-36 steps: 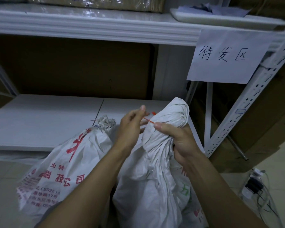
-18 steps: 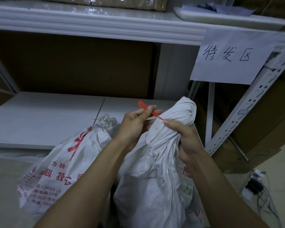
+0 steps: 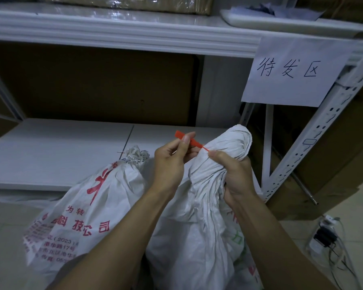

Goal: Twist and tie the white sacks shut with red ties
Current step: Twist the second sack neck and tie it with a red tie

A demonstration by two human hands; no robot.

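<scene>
Grips the twisted neck of a white sack (image 3: 218, 164) in the curled right hand (image 3: 237, 176), near centre. Pinches a red tie (image 3: 190, 141) between left hand (image 3: 170, 162) thumb and fingers, with the thin end reaching that neck. Shows a second printed sack (image 3: 82, 216) just left.

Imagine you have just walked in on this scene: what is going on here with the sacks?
A person is closing a white sack in front of a shelf. The right hand grips the sack's twisted neck, while the left hand pinches a red tie whose thin end reaches the neck beside the right thumb. Whether the tie circles the neck is hidden. A second sack with red print leans at the left.
</scene>
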